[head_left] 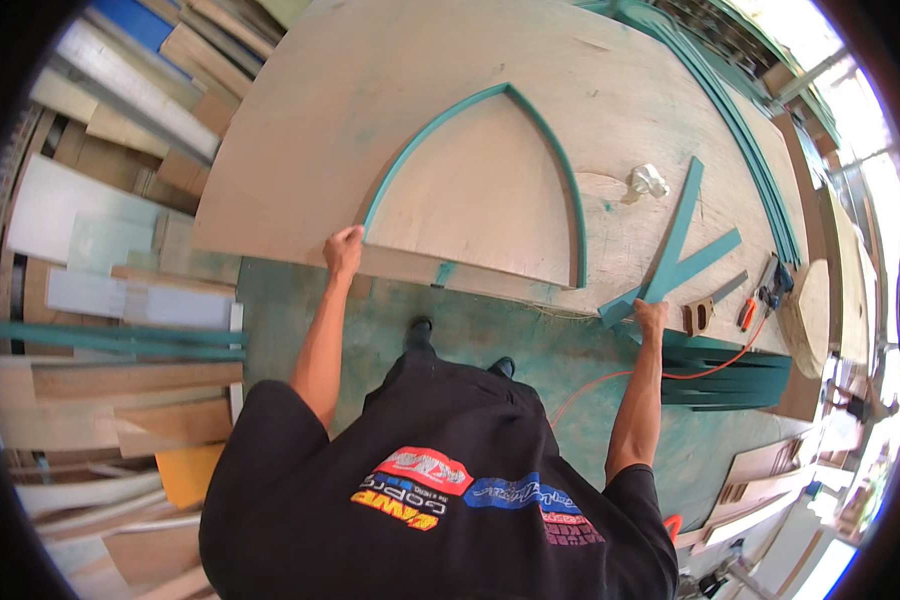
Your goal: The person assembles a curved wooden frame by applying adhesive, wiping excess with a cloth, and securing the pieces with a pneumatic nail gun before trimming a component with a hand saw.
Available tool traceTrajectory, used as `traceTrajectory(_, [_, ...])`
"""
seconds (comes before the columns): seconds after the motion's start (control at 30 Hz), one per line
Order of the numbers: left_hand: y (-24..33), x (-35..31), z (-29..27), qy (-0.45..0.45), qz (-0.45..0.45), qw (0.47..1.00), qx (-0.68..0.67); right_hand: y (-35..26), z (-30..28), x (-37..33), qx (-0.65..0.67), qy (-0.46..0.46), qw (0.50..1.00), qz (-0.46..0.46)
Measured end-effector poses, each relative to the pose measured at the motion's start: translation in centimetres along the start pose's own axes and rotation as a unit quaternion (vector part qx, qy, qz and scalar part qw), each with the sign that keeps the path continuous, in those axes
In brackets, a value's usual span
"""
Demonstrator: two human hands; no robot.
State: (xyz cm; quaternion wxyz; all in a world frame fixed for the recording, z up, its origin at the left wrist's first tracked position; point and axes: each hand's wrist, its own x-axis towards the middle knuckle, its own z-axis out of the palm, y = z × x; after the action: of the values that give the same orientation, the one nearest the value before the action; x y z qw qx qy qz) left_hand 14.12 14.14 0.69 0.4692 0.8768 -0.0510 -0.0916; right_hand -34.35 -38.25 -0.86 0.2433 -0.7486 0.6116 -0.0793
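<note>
- The arch [508,88], green and pointed at the top, is laid on the table [300,130], with its two feet turned toward the person and set at or near the table's near edge.
- The left hand [344,250] is placed at the table's edge, right by the arch's left foot. Its fingers are curled in — whether the foot is gripped or only touched cannot be told.
- The right hand [651,316] is closed, and the near end of the long strip [679,220] is held in it.
- The long strip is crossed near that end by the short strip [705,256]; both are flat and green, and both are seen to the right of the arch.
- White crumpled stuff [650,181] is seen between the arch and the long strip.
- To the right of the right hand, a saw [699,318] with a brown handle, a tool with orange grips [747,314] and a blue-and-black tool [776,284] are set out near the table's edge.
- An orange hose [708,376] is trailed down past the right forearm toward the green-stained floor [290,310].
- Thin green lengths [745,150] are lined up along the table's right side — more green pieces [720,380] are stacked low, below the near edge.
- Boards [80,215] are piled at the left.
</note>
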Motion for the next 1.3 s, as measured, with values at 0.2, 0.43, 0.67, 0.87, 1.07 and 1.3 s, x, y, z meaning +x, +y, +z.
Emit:
traceTrajectory(0.2, [-0.1, -5.1, -2.1, 0.017, -0.093, 0.985, -0.143, -4.5, -6.0, -8.5, 0.476, -0.042, 0.867, 0.142])
traceTrajectory(0.43, [-0.7, -12.8, -0.9, 0.059, -0.229, 0.89, -0.39, -6.6, -2.1, -24.3, 0.413, -0.131, 0.895, -0.106])
traceTrajectory(0.67, [1.1, -9.6, -2.5, 0.191, -0.171, 0.836, -0.485, -5.5, -2.1, -21.3, 0.046, -0.265, 0.905, -0.331])
traceTrajectory(0.87, [-2.7, -5.8, -2.1, 0.119, -0.095, 0.956, -0.253, -5.8, -2.0, -15.3, -0.089, -0.28, 0.882, -0.368])
traceTrajectory(1.07, [-1.9, -5.0, 1.2, 0.061, -0.096, 0.969, -0.219, -6.3, -2.2, -11.4, -0.098, -0.218, 0.903, -0.358])
traceTrajectory(1.3, [-1.1, -5.0, 2.9, 0.051, -0.078, 0.969, -0.229, -5.2, -2.7, -9.5, -0.08, -0.117, 0.934, -0.327])
